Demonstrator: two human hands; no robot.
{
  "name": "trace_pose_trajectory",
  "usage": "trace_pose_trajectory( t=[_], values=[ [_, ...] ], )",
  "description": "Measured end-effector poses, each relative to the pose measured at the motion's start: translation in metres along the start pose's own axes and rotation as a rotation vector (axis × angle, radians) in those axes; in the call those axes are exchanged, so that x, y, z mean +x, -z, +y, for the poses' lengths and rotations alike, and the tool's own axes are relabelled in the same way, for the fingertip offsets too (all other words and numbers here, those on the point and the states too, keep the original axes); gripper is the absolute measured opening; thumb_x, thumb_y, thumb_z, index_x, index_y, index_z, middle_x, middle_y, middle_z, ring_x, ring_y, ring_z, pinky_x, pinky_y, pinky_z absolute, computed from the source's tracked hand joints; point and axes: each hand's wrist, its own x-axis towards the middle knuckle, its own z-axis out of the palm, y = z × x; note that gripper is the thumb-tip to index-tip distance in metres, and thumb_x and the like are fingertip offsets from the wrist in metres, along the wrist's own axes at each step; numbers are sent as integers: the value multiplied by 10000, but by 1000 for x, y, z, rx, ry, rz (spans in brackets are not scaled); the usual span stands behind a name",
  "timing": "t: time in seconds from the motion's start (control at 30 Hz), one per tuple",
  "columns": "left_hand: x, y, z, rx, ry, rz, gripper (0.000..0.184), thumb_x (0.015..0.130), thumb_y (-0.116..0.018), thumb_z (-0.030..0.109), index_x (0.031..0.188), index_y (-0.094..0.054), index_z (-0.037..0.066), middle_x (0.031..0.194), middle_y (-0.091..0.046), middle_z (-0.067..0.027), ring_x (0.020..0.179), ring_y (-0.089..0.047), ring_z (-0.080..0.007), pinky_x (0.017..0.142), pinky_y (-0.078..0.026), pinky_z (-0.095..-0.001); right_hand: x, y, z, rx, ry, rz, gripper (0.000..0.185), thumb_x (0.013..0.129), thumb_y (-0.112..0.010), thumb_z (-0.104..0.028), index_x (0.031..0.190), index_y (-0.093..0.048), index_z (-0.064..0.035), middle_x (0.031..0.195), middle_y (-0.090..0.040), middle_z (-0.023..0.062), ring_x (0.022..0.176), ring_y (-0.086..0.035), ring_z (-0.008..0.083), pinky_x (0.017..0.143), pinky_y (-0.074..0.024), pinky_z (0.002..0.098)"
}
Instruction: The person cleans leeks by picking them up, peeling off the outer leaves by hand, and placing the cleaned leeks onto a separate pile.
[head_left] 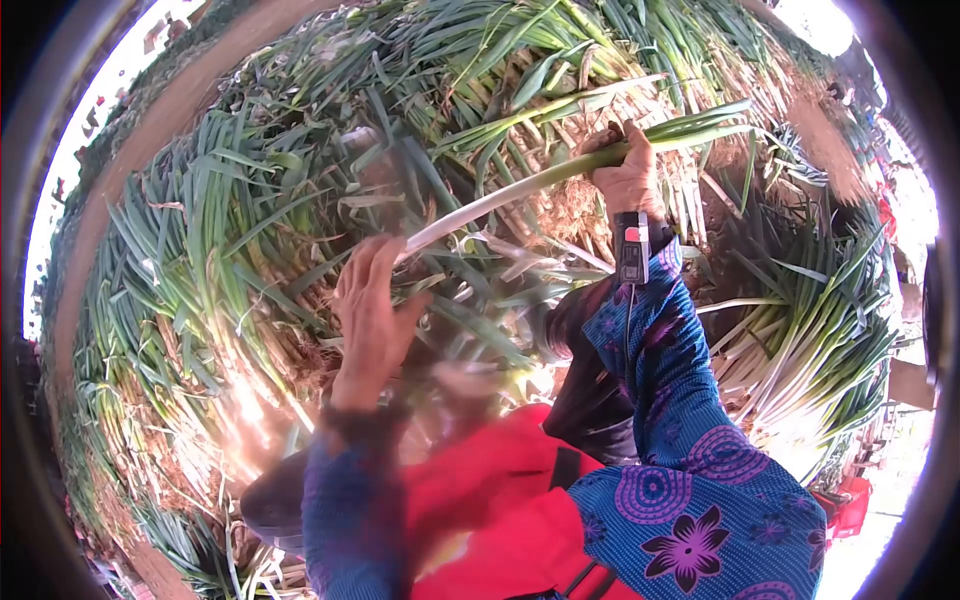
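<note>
A long green onion (500,197) slants across the middle of the view, its white end low on the left and its green leaves up on the right. My right hand (628,175) is closed round its green part. At the white end is my left hand (372,315), fingers stretched out and thumb apart. Its fingertips overlap that end in view; whether they touch it I cannot tell. Loose leaves and peeled strips (480,330) lie below the stalk, partly blurred.
Green onions with roots and soil lie heaped on the left (200,260) and at the back (560,70). On the right is a pile of cleaner white-stemmed onions (790,350). A red crate-like object (852,507) stands at the far right. My red apron (480,500) is in the foreground.
</note>
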Motion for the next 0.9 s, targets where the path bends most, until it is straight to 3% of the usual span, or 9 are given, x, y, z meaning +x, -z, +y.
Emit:
trace_pose_trajectory(
  t=[0.1, 0.2, 0.23, 0.3, 0.37, 0.4, 0.47, 0.7, 0.9],
  values=[
    [18, -29, -14, 34, -53, -3, 583, 736, -725, 75, 1277, -508, 52, 1261, -533, -161, 1152, -491, -382, 996, -376, -435, 16, 15, -4, -97, 53, -79, 179, 872, -570, -224, 809, -518, -65, 647, -528, 45, 578, -510, 175, 578, -469, 339],
    [17, -56, -33, 53, -90, 79, 462, 785, -680, 52, 1224, -539, 18, 1155, -586, -186, 1101, -538, -374, 944, -430, -430, 14, 40, 24, -718, 714, -230, 434, 991, -375, -431, 893, -561, -51, 718, -577, 80, 640, -562, 208, 636, -504, 358],
    [19, -59, -36, -73, -78, 84, 410, 805, -656, 40, 1198, -547, -3, 1139, -589, -195, 1067, -559, -379, 880, -475, -416, 29, 52, 13, -557, 439, -277, 444, 982, -386, -430, 868, -561, -38, 695, -565, 86, 619, -544, 211, 641, -514, 371],
    [18, -56, -27, -172, -98, 76, 309, 816, -613, 3, 1116, -548, -36, 990, -579, -211, 930, -571, -397, 798, -474, -417, 12, 34, 22, -395, 490, -333, 420, 934, -449, -416, 808, -553, -29, 639, -527, 91, 598, -529, 207, 661, -536, 376],
    [19, -48, -4, -192, -119, 60, 195, 828, -584, -17, 1019, -556, -41, 914, -576, -203, 842, -571, -368, 739, -469, -386, -18, 5, 12, -51, 248, -236, 246, 904, -533, -276, 878, -529, -31, 731, -529, 83, 674, -550, 226, 749, -542, 417],
    [15, -49, -4, -177, -92, 43, 161, 815, -597, -23, 970, -559, -40, 880, -592, -187, 807, -590, -327, 717, -475, -361, -33, -8, 13, -166, 435, -302, 192, 891, -556, -230, 941, -521, -48, 785, -537, 80, 727, -559, 233, 770, -521, 427],
    [-1, -57, -25, -402, 3, -151, 278, 888, -609, 99, 1149, -568, 14, 1066, -611, -165, 980, -591, -299, 854, -473, -367, -59, -34, -8, 18, 80, -207, 208, 891, -579, -228, 1001, -513, -65, 813, -548, 78, 754, -563, 236, 762, -504, 425],
    [-17, -60, 52, -766, 569, -427, 220, 908, -585, 42, 1120, -616, -9, 985, -651, -109, 873, -599, -232, 780, -496, -370, -68, -44, -13, -168, 144, -142, 265, 971, -487, -279, 1124, -546, -70, 728, -512, 8, 582, -475, 154, 526, -409, 288],
    [-21, -100, 39, -751, 406, -297, 190, 898, -586, 33, 1083, -600, -3, 927, -597, -94, 837, -554, -209, 799, -479, -364, -66, -45, -9, -246, 282, -109, 229, 973, -510, -270, 1089, -543, -75, 713, -497, 5, 541, -447, 123, 458, -359, 251]
  ],
)
